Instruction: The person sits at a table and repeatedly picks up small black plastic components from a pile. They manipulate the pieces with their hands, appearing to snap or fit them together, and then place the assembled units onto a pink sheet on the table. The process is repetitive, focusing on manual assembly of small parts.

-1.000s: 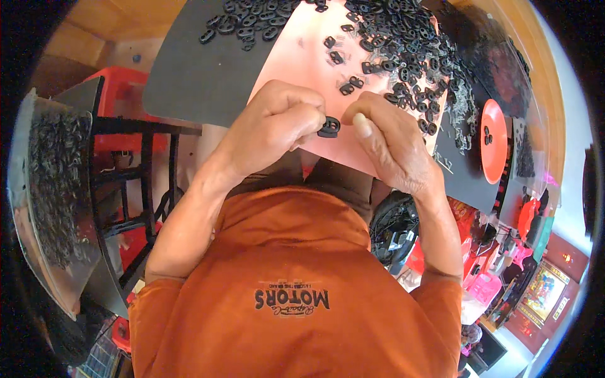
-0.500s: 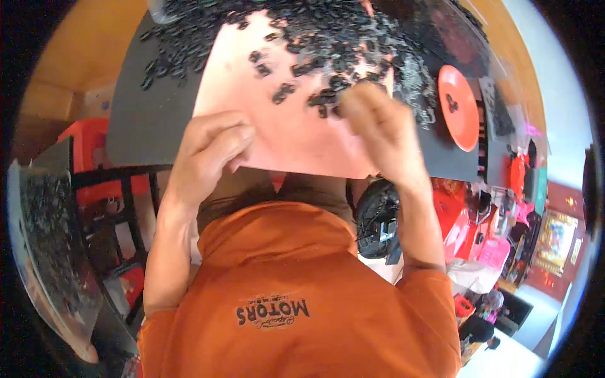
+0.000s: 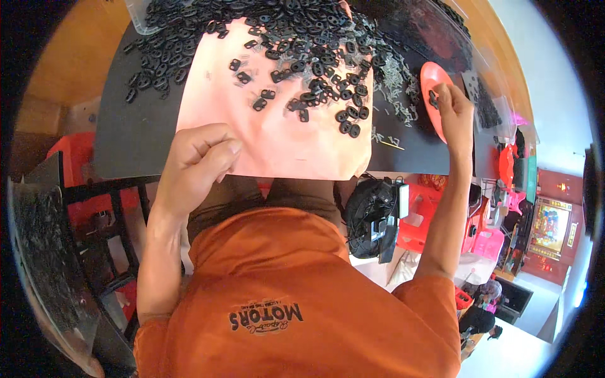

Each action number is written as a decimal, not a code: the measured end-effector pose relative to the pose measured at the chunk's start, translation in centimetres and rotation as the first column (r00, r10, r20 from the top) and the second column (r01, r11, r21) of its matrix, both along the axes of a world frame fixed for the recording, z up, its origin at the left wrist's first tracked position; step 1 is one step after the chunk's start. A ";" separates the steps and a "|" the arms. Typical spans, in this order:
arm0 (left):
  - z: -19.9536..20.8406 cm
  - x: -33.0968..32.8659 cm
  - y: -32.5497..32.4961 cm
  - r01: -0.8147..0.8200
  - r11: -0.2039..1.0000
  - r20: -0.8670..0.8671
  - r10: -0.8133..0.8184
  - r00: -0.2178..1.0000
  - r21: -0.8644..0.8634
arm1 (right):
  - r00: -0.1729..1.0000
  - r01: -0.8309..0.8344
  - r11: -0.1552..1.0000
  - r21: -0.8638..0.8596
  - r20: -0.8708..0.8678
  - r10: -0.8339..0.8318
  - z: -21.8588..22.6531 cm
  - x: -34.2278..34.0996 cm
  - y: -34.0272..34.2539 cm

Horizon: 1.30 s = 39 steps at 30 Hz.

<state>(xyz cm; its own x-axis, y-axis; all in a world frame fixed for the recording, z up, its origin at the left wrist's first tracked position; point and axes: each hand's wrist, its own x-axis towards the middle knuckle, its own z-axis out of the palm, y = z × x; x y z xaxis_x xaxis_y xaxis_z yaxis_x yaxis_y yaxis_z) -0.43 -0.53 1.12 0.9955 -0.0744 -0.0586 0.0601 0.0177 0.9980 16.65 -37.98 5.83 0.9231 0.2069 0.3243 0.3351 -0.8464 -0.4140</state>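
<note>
One curled left hand [image 3: 198, 160] — contents hidden — is over the near left of the pink sheet [image 3: 283, 148]. Right hand [image 3: 455, 107], fingers narrow, is at black pieces [image 3: 434, 99] by the red plate [image 3: 430, 74], grip unclear; far left, a heap [image 3: 167, 57] adjoins a clear tub [image 3: 147, 29].

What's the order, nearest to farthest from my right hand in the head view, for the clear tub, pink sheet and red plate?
From your right hand:
1. Red plate: right side, partly covered by it.
2. Pink sheet: middle.
3. Clear tub: upper left, partly cut off.
</note>
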 end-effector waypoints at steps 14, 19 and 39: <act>-0.2 0.0 0.0 0.024 0.999 0.029 -0.024 0.999 0.021 | 0.768 -0.640 0.757 -0.130 -0.098 0.633 -1.0 -2.5 20.2; 0.2 0.0 0.2 0.057 0.998 0.021 -0.057 0.998 -0.012 | 0.709 -0.699 0.692 -0.178 -0.048 0.704 -2.0 -1.8 23.5; -0.7 0.8 0.2 -0.071 0.994 -0.005 0.071 0.997 -0.080 | 0.560 -0.768 0.539 -0.345 0.047 0.827 -3.5 -1.1 24.7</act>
<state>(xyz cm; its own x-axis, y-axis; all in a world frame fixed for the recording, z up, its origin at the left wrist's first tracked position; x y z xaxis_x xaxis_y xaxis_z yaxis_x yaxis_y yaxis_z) 0.41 -0.34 0.40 0.9983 -0.0079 -0.0579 0.0584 0.1020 0.9931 15.53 -13.24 2.33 0.2573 0.9262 0.2755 0.9663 -0.2447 -0.0800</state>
